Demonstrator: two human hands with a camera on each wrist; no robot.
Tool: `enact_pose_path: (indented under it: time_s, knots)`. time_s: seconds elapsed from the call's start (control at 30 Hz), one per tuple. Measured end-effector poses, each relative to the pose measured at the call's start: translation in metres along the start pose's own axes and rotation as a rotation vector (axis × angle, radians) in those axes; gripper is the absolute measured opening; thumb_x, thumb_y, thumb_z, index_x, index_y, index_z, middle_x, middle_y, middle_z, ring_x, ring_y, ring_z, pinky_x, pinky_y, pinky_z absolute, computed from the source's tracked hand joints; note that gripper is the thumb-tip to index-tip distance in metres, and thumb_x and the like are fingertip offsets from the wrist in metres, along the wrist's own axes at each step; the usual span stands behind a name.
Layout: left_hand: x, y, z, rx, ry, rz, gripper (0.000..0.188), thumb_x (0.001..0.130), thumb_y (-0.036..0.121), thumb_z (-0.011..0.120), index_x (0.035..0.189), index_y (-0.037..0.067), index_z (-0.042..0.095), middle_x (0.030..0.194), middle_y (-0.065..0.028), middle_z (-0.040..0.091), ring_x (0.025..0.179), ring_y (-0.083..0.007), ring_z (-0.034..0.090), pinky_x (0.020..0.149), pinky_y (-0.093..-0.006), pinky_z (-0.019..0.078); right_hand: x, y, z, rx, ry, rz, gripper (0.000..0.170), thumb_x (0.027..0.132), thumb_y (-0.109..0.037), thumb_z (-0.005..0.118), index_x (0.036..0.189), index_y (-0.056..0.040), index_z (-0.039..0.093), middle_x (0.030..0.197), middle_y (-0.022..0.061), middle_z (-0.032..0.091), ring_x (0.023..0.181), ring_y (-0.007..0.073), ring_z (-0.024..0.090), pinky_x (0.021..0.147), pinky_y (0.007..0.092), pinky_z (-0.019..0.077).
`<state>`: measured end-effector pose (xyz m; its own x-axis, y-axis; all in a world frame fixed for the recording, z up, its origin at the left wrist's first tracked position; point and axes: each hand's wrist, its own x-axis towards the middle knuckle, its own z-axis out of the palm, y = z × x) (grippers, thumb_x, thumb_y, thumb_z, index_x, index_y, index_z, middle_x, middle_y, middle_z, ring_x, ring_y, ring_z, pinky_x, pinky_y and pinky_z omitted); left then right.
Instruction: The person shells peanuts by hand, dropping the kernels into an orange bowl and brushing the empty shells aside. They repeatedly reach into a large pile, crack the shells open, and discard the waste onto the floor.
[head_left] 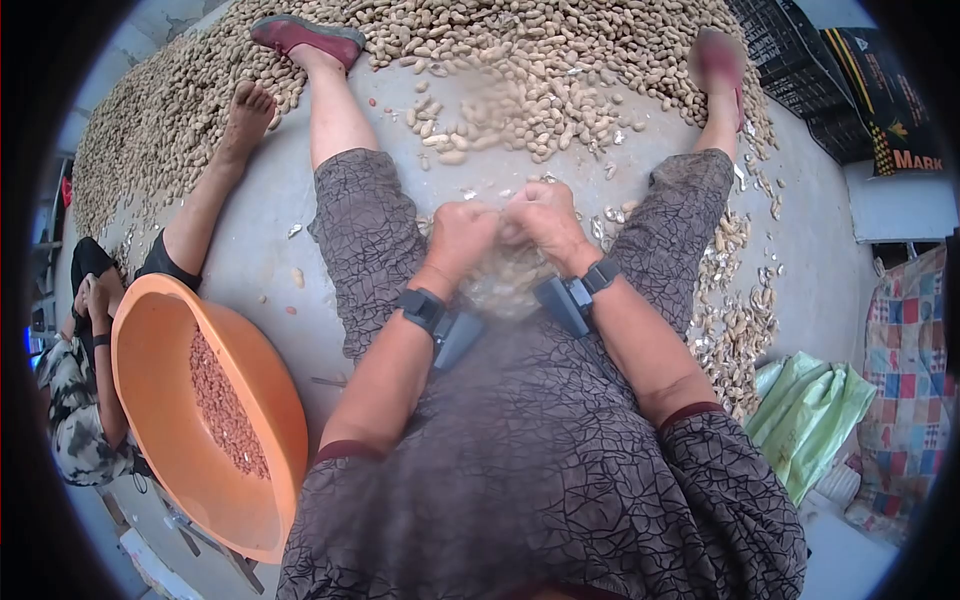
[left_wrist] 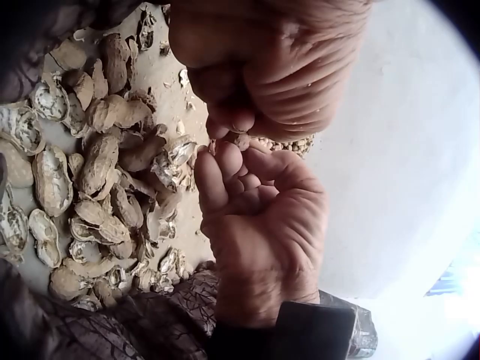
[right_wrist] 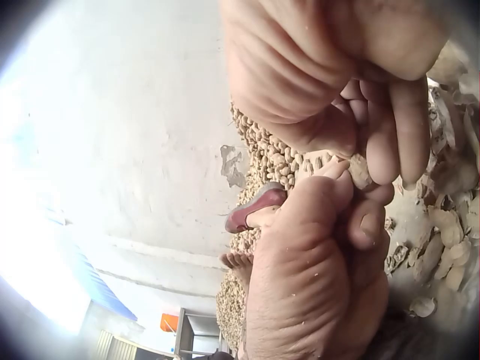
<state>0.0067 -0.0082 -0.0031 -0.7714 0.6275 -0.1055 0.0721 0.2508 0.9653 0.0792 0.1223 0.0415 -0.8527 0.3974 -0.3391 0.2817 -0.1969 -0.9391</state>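
Observation:
Above the floor between the person's knees, the left hand [head_left: 462, 237] and right hand [head_left: 549, 222] meet at the fingertips. Both have curled fingers and pinch one small peanut [right_wrist: 361, 171], which the fingers partly cover. In the left wrist view, a sliver of this peanut [left_wrist: 240, 140] shows where the two hands join. Split, pale-lined peanut shells [left_wrist: 97, 169] lie beneath the hands. A large heap of unshelled peanuts [head_left: 480, 50] spreads past the feet, with loose peanuts [head_left: 545, 130] scattered nearer.
An orange basin [head_left: 145, 350] holding reddish shelled kernels [head_left: 225, 405] stands at the left. Beside it sits another person [head_left: 85, 400], one bare foot [head_left: 247, 115] by the heap. To the right are more shells [head_left: 735, 330], a green sack [head_left: 812, 415] and a black crate [head_left: 790, 75].

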Motion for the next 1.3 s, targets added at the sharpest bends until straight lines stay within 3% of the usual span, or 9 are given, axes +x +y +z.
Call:
enact_pose_path:
  time_s: [0.07, 0.4, 0.5, 0.7, 0.9, 0.97, 1.1, 1.17, 1.3]
  knots:
    - [0.001, -0.004, 0.0, -0.118, 0.042, -0.11, 0.017, 0.083, 0.009, 0.055, 0.082, -0.003, 0.067, 0.06, -0.002, 0.059, 0.048, -0.0052, 0.05, 0.043, -0.0195, 0.0388, 0.0, 0.0, 0.0, 0.071, 0.024, 0.08, 0.003, 0.074, -0.001, 0.058, 0.072, 0.0017, 0.057, 0.067, 0.0099, 0.06, 0.056, 0.0158, 0.062, 0.049, 0.0256, 0.0526]
    - [-0.005, 0.037, -0.008, -0.703, 0.012, -0.34, 0.02, 0.087, 0.005, 0.048, 0.099, -0.006, 0.06, 0.064, -0.0025, 0.054, 0.048, -0.004, 0.042, 0.041, -0.0158, 0.0309, 0.002, 0.003, -0.001, 0.349, -0.064, 0.012, 0.007, 0.078, -0.001, 0.054, 0.083, 0.0046, 0.054, 0.076, 0.0123, 0.061, 0.062, 0.0152, 0.062, 0.056, 0.0268, 0.0531]
    - [-0.003, 0.034, -0.009, -0.814, -0.026, -0.348, 0.021, 0.089, 0.006, 0.046, 0.101, -0.007, 0.057, 0.068, -0.0043, 0.054, 0.05, -0.0043, 0.043, 0.04, -0.0154, 0.0306, 0.001, 0.001, 0.003, 0.26, -0.039, -0.059, 0.007, 0.079, -0.002, 0.055, 0.082, 0.0041, 0.056, 0.075, 0.011, 0.061, 0.062, 0.0142, 0.061, 0.055, 0.0246, 0.051]
    - [-0.002, 0.031, -0.01, -0.955, -0.022, -0.472, 0.016, 0.091, 0.01, 0.043, 0.087, -0.002, 0.053, 0.068, -0.0051, 0.05, 0.053, -0.0078, 0.046, 0.037, -0.0168, 0.0308, -0.001, 0.005, 0.008, -0.293, 0.046, -0.347, 0.006, 0.076, -0.004, 0.058, 0.075, 0.0012, 0.058, 0.066, 0.008, 0.06, 0.061, 0.0127, 0.059, 0.054, 0.0267, 0.0459]
    - [0.001, 0.02, -0.012, -1.142, -0.065, -0.597, 0.025, 0.094, 0.022, 0.046, 0.082, 0.001, 0.051, 0.068, -0.0065, 0.051, 0.053, -0.0095, 0.048, 0.036, -0.0165, 0.0327, -0.008, -0.006, 0.011, -0.526, 0.088, -0.647, 0.007, 0.07, -0.003, 0.056, 0.076, -0.0006, 0.058, 0.067, 0.0151, 0.058, 0.057, 0.0251, 0.059, 0.054, 0.0334, 0.0459]
    - [0.001, 0.022, -0.011, -1.239, -0.052, -0.649, 0.027, 0.094, 0.025, 0.049, 0.083, 0.001, 0.052, 0.069, -0.0074, 0.053, 0.054, -0.0096, 0.05, 0.037, -0.0157, 0.0336, -0.006, -0.004, 0.009, -0.659, 0.11, -0.789, 0.006, 0.073, -0.003, 0.06, 0.078, -0.0006, 0.06, 0.067, 0.0098, 0.061, 0.057, 0.0125, 0.059, 0.054, 0.0254, 0.0474]
    - [0.0, 0.022, -0.012, -1.273, -0.168, -0.585, 0.025, 0.092, 0.024, 0.054, 0.088, 0.0, 0.054, 0.071, -0.0079, 0.055, 0.056, -0.0095, 0.05, 0.037, -0.0147, 0.0333, -0.005, 0.001, 0.01, -0.586, 0.138, -0.668, 0.005, 0.075, -0.002, 0.059, 0.079, 0.0008, 0.06, 0.068, 0.0077, 0.062, 0.059, 0.0116, 0.06, 0.054, 0.0247, 0.0477]
    - [0.0, 0.015, -0.014, -1.26, -0.298, -0.553, 0.022, 0.091, 0.019, 0.057, 0.097, -0.002, 0.055, 0.073, -0.007, 0.055, 0.057, -0.0079, 0.048, 0.038, -0.0138, 0.0325, -0.002, 0.004, 0.01, -0.259, 0.127, -0.44, 0.006, 0.073, -0.003, 0.056, 0.077, 0.001, 0.058, 0.068, 0.0113, 0.061, 0.06, 0.0182, 0.06, 0.055, 0.0305, 0.0466]
    - [-0.001, 0.009, -0.015, -1.201, -0.265, -0.456, 0.02, 0.091, 0.014, 0.055, 0.102, -0.003, 0.054, 0.076, -0.0056, 0.054, 0.057, -0.006, 0.045, 0.038, -0.0135, 0.032, 0.014, 0.008, -0.007, -0.075, 0.179, -0.388, 0.007, 0.073, -0.003, 0.056, 0.078, 0.0022, 0.058, 0.067, 0.0074, 0.062, 0.062, 0.0132, 0.059, 0.055, 0.0281, 0.0465]
